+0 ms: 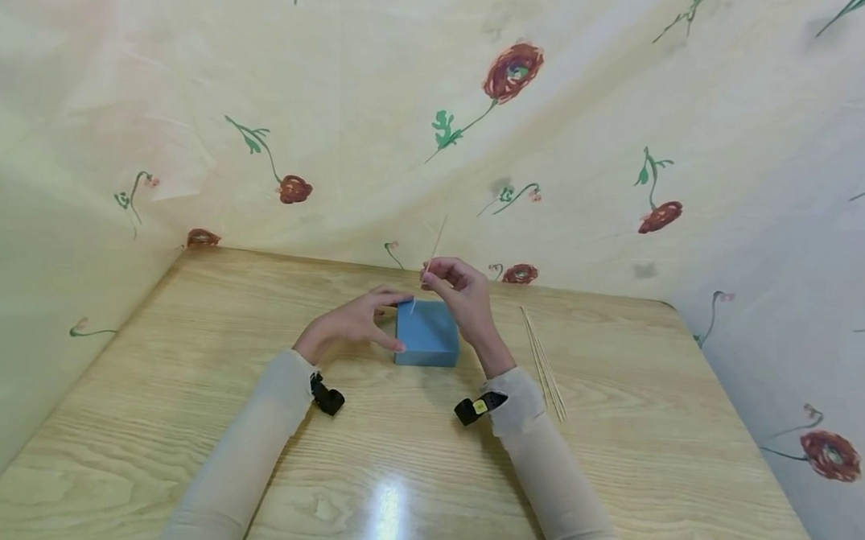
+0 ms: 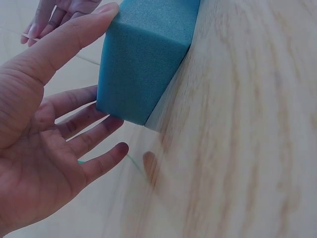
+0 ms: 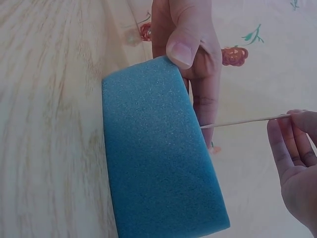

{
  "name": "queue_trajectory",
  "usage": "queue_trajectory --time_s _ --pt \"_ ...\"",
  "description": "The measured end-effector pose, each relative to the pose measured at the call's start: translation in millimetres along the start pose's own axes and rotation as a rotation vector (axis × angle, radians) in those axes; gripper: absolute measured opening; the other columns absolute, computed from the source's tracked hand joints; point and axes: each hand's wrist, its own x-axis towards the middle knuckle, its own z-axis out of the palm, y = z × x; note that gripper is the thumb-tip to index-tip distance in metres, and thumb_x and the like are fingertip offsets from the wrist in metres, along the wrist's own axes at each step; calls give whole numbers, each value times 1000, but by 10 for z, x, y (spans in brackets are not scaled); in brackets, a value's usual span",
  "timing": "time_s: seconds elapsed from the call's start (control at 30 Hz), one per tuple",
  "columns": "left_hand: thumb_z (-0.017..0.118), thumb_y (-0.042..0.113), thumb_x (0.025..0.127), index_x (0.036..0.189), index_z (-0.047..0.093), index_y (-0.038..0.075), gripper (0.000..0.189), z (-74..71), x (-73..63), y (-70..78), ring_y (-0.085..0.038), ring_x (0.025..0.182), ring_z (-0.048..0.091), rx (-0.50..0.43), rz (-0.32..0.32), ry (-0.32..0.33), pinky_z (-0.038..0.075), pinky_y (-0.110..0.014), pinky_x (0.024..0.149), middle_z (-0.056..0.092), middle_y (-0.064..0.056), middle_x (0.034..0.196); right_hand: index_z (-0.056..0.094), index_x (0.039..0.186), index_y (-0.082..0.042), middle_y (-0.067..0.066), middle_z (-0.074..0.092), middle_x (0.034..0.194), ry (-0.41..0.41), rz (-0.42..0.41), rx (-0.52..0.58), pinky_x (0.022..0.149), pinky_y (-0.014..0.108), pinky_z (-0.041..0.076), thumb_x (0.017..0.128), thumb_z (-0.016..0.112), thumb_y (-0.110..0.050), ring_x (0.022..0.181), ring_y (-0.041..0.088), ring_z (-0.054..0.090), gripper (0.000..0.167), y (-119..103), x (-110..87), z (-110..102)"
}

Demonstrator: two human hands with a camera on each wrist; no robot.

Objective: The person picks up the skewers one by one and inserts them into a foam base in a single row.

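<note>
Wood-grain table [image 1: 145, 386]: bears all. Left hand [image 1: 354, 319]: thumb and fingers grip block's left side. Right hand [image 1: 469, 304]: fingertips pinch single stick. Blue block [image 1: 427, 326]: flat on table. Loose sticks [image 1: 549, 384]: right of block. Single stick [image 3: 237, 122]: lower end at block top; insertion unclear.

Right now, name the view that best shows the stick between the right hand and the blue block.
The right wrist view: there the stick runs close up and unbroken from the right hand to the blue block. The head view shows that stretch small and faint; in the left wrist view, the left hand partly hides it.
</note>
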Motion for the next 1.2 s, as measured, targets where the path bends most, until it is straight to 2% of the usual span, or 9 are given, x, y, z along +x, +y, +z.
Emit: queue_trajectory --time_s 0.1,0.2,0.3,0.57,0.87,1.07,1.2 --pt "87 23 83 159 36 9 93 -2 -1 0 -31 146 34 -3 4 -1 29 -55 122 37 -12 156 65 107 16 36 64 106 -1 -5 2 81 29 61 94 67 5 89 29 70 17 -2 1 1" --pt "87 23 83 159 36 8 93 -3 -5 -4 -31 146 34 -4 12 -2 29 -55 122 38 -13 156 65 107 16 33 66 105 0 -3 6 81 29 61 94 68 5 87 21 71 17 2 3 4" --pt "86 25 84 159 36 8 92 -4 -5 -9 -33 145 35 -5 19 0 29 -57 121 38 -14 156 65 107 17 36 65 106 -1 -4 16 81 28 61 94 67 6 86 15 70 17 4 0 10" --pt "86 27 84 159 35 9 93 1 -17 -14 -31 145 35 0 8 -3 30 -56 121 37 -13 156 64 107 17 38 64 106 -3 -9 -4 81 28 61 94 67 5 85 11 70 17 1 -13 14" --pt "87 28 83 160 35 11 94 1 -24 0 -31 145 35 -7 -3 0 30 -56 120 37 -12 155 65 107 16 25 69 104 -7 -10 -13 82 28 61 94 67 5 86 12 70 17 -14 -10 21" --pt "86 25 84 160 35 11 93 2 -34 22 -32 144 35 -2 -7 0 30 -56 120 37 -12 155 65 108 16 36 65 106 -9 -18 -27 82 27 61 95 66 5 87 11 70 17 -20 -11 17" --pt "85 23 85 160 35 9 92 6 -33 34 -33 145 35 3 0 0 30 -57 120 37 -14 156 65 108 16 36 64 107 -15 -13 -34 82 27 61 95 66 5 87 10 69 17 -16 -16 8"
